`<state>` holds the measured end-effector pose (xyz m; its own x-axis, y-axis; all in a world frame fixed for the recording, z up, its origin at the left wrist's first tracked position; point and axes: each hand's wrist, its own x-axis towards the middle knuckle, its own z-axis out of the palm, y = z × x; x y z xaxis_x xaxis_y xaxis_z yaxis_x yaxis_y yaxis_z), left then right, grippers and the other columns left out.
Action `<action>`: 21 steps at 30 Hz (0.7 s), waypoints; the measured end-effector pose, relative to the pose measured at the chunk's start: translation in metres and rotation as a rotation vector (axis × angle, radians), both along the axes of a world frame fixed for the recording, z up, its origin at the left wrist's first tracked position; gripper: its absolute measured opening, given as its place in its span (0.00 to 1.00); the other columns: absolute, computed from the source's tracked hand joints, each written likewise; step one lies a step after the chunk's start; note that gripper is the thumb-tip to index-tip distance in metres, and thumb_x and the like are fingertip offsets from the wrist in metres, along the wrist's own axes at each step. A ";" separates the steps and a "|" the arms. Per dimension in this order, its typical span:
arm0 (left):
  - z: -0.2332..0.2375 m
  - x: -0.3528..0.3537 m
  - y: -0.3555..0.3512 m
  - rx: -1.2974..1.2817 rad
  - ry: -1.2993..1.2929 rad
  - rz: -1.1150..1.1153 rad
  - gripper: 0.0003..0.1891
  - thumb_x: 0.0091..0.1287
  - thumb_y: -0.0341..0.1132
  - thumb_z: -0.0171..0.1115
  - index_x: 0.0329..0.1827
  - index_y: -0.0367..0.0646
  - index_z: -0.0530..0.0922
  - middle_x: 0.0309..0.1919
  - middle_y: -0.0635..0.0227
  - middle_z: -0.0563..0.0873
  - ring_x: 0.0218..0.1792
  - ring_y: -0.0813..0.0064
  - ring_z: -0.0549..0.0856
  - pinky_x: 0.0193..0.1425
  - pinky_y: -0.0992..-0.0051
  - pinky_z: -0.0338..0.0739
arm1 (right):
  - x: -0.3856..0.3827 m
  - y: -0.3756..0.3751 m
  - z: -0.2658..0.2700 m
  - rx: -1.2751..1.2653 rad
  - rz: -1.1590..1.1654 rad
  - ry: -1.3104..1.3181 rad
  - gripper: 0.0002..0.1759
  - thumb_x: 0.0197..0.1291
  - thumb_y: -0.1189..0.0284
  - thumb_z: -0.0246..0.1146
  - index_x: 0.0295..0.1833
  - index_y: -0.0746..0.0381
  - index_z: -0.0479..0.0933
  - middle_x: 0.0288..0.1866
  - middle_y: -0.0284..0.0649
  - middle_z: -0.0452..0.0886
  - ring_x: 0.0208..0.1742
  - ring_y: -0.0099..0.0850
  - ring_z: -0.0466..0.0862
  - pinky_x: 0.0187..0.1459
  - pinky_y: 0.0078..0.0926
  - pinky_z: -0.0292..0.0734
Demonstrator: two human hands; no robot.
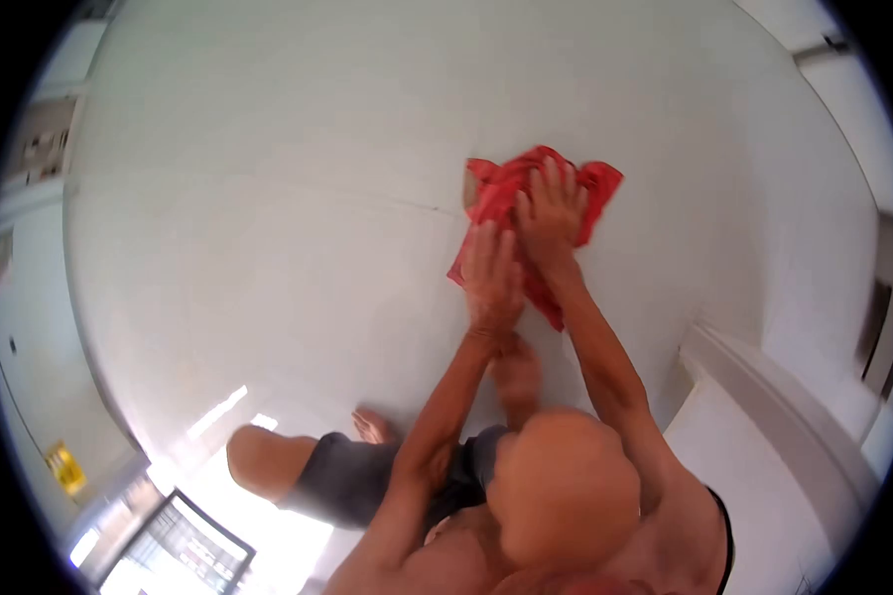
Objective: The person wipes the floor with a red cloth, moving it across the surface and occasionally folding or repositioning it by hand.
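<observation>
Head view: the left hand and right hand lie flat, fingers spread, gripping nothing, pressing a red cloth on the white floor.

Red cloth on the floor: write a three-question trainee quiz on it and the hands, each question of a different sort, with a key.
1. True or false: the red cloth is lifted clear of the white floor.
2. Which hand lies farther out from the body on the cloth? A) left hand B) right hand C) neither touches it
3. Fill in: the number of hands resting on the cloth is ___.

Key
1. False: it lies on the floor under the hands.
2. B: the right hand is farther out; the left hand sits nearer, at the cloth's near edge.
3. Two.
</observation>
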<state>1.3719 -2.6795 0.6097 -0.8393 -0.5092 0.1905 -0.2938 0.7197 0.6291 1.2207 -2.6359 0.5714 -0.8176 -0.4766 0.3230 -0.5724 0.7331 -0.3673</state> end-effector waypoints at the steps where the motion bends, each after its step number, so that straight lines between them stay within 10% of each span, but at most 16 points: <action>1: 0.003 -0.003 0.003 0.047 0.024 -0.031 0.27 0.78 0.31 0.59 0.81 0.39 0.74 0.84 0.47 0.68 0.85 0.40 0.64 0.86 0.46 0.61 | 0.003 0.009 0.002 0.020 0.028 0.017 0.25 0.74 0.58 0.65 0.68 0.62 0.84 0.80 0.47 0.77 0.82 0.57 0.71 0.75 0.72 0.63; 12: 0.012 -0.002 0.008 0.084 0.121 -0.006 0.26 0.80 0.35 0.56 0.77 0.31 0.74 0.78 0.41 0.74 0.81 0.35 0.69 0.83 0.41 0.64 | 0.034 0.016 0.025 0.063 -0.133 0.121 0.25 0.75 0.57 0.65 0.67 0.63 0.84 0.80 0.47 0.77 0.81 0.58 0.72 0.69 0.72 0.68; 17: -0.013 0.036 -0.083 -0.079 0.142 0.194 0.25 0.84 0.39 0.48 0.71 0.25 0.76 0.69 0.37 0.81 0.73 0.31 0.76 0.81 0.41 0.68 | 0.064 -0.103 0.014 -0.041 0.145 0.150 0.24 0.71 0.58 0.68 0.63 0.64 0.85 0.78 0.50 0.77 0.78 0.61 0.73 0.67 0.73 0.70; 20: 0.000 0.070 -0.131 -0.047 0.212 0.254 0.18 0.85 0.35 0.44 0.57 0.30 0.81 0.47 0.46 0.83 0.46 0.41 0.80 0.53 0.48 0.74 | 0.100 -0.161 0.024 -0.158 0.371 0.019 0.26 0.67 0.56 0.72 0.63 0.62 0.85 0.77 0.50 0.76 0.78 0.62 0.73 0.66 0.77 0.69; 21: -0.012 0.088 -0.137 -0.226 0.155 0.322 0.18 0.84 0.33 0.46 0.61 0.29 0.81 0.54 0.43 0.85 0.55 0.37 0.82 0.62 0.47 0.77 | 0.110 -0.173 0.022 -0.169 0.451 0.043 0.27 0.65 0.56 0.72 0.62 0.62 0.85 0.77 0.51 0.76 0.78 0.62 0.73 0.67 0.77 0.69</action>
<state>1.4600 -2.8161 0.5977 -0.5969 -0.6717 0.4389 -0.4406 0.7315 0.5203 1.3309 -2.8092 0.5938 -0.5254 -0.7185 0.4557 -0.8369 0.3400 -0.4289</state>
